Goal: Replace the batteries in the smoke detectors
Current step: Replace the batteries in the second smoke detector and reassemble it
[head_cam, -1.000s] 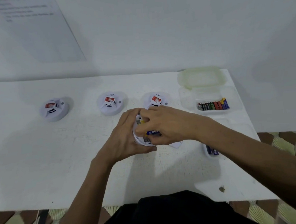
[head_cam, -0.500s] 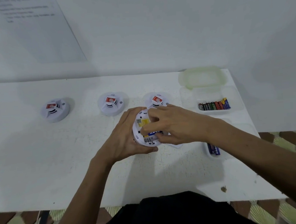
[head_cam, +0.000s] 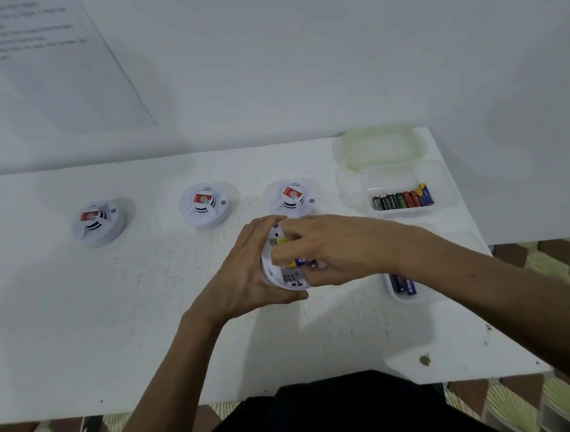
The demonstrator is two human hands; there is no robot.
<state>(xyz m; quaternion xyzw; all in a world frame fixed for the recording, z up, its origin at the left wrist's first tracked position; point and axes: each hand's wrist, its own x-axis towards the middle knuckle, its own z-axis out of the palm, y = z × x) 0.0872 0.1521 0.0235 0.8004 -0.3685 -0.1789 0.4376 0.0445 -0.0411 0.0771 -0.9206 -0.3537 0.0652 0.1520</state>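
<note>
The left hand (head_cam: 243, 272) cupped an opened smoke detector (head_cam: 293, 277) just above the white table (head_cam: 81, 314), its back facing up. The right hand (head_cam: 339, 245) curled over it and seemed to pinch a blue battery (head_cam: 298, 261), though its fingers hid most of it. Behind them sat a left detector (head_cam: 98, 222), a middle detector (head_cam: 205, 204) and a right detector (head_cam: 292, 195); further right, a clear box (head_cam: 352, 184) held assorted batteries (head_cam: 402, 200), its lid (head_cam: 378, 147) lay behind it, and a second tray (head_cam: 391, 287) held blue cells (head_cam: 403, 283).

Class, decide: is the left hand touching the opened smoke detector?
Touching. The head view shows the left hand with its fingers curled round the smoke detector, holding its rim.
</note>
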